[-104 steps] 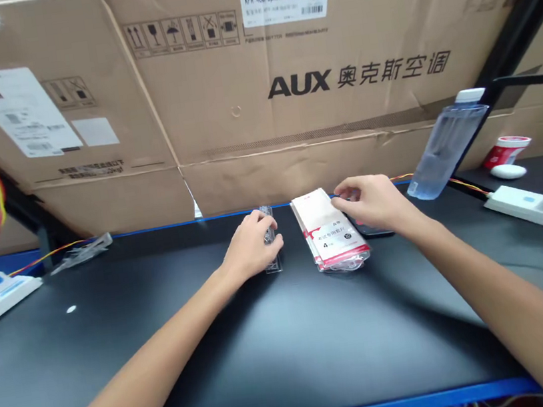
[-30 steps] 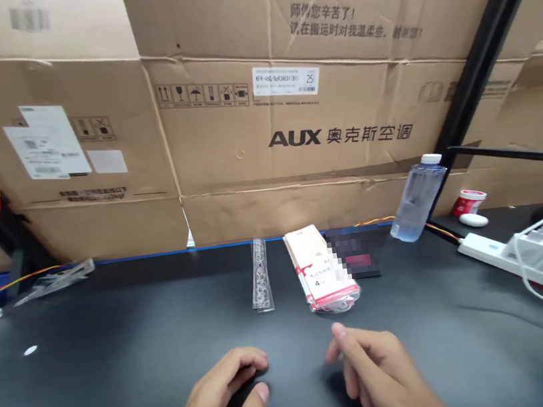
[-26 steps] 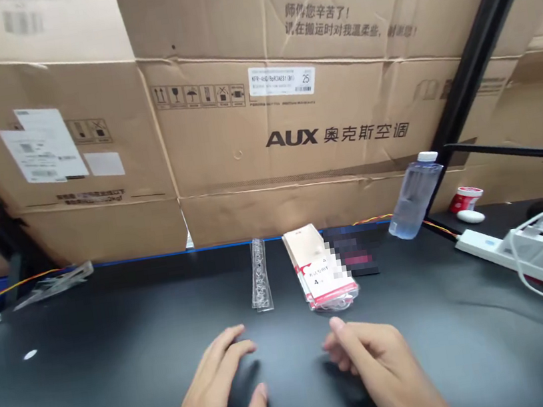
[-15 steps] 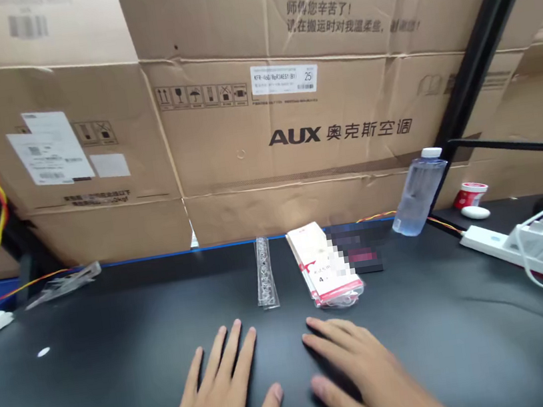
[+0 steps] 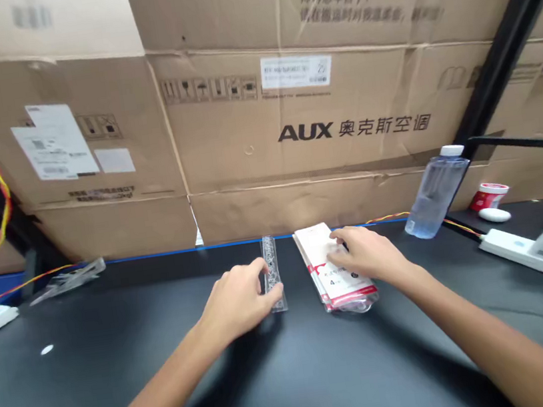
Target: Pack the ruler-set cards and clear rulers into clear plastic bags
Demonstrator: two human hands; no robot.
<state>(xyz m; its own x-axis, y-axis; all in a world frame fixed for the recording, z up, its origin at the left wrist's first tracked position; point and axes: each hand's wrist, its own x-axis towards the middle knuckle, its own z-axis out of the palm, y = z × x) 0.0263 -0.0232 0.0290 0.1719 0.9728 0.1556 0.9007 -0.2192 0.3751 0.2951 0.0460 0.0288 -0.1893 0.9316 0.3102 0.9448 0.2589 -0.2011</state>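
My left hand [image 5: 244, 299] hovers beside a clear patterned plastic strip, ruler-like in shape [image 5: 270, 256]. Its thumb and index finger are apart, one higher and one lower along the strip; whether they touch it I cannot tell. The other fingers are curled and partly hidden. Over a white-and-red printed packet in a clear sleeve [image 5: 337, 280] is my right hand [image 5: 366, 252], its thumb and fingers apart above the packet's right side. Contact there is unclear. Both the strip and the packet lie flat on the black table [image 5: 315, 372], close to each other.
A water bottle [image 5: 436, 194] leans at the back right, near a red tub [image 5: 487, 197], a white oval object [image 5: 494, 216] and a power strip [image 5: 537, 260]. Clear plastic wrapping [image 5: 70, 280] lies back left. Large cardboard boxes [image 5: 223, 149] stand behind the table.
Both hands have risen from lying flat at the table's front and reached forward, the left to the clear strip, the right over the packet. The view has shifted slightly.
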